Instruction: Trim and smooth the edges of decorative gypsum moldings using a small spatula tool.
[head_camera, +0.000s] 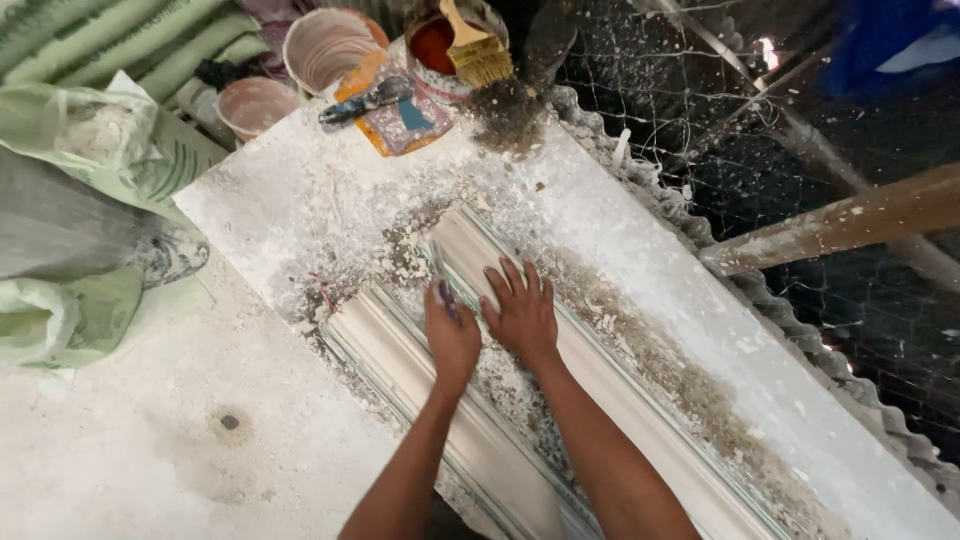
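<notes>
Two bare hands are working on a long white plaster moulding.

Nearest, the left hand (450, 335) is closing around a thin, flat blade-like tool (442, 283), its tip pointing away along the moulding (400, 360), seemingly so the edge can follow the groove. Just beside it, the right hand (522, 312) is lying flat with fingers spread, holding nothing, pressing on the crumb-strewn middle of the piece as if to steady it. The moulding is lying lengthwise on a white, dust-caked board (300, 200), running diagonally away from the person. Farther off, at the board's far end, a scraper (365, 102) is resting on an orange pad, and a paintbrush (470, 45) is standing in a tin of red paint (432, 45), beside empty buckets (325, 45). Green sacks (90, 160) are slumping at the left.
</notes>
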